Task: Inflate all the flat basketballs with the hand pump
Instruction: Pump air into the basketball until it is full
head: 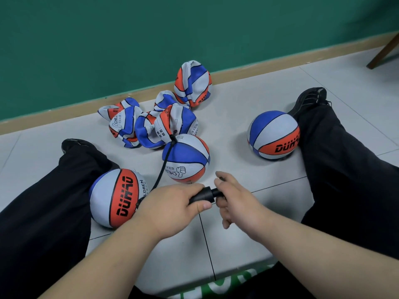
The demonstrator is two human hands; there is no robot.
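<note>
My left hand (172, 207) grips the barrel of a black hand pump (204, 195), and my right hand (234, 200) holds its handle end right beside the barrel. A black hose (162, 169) runs from the pump up to the top of a round red, white and blue basketball (186, 159) in front of my hands. A second round ball (117, 197) rests against my left leg. A third round ball (273, 134) sits beside my right leg. Several flat, crumpled balls (151, 124) lie in a heap behind, one of them (192, 84) standing near the wall.
I sit on a pale tiled floor (259, 223) with my black-trousered legs (345, 169) spread either side of the balls. A green wall with a wooden skirting (237, 71) runs behind the heap. A wooden furniture leg (383, 50) stands at the far right.
</note>
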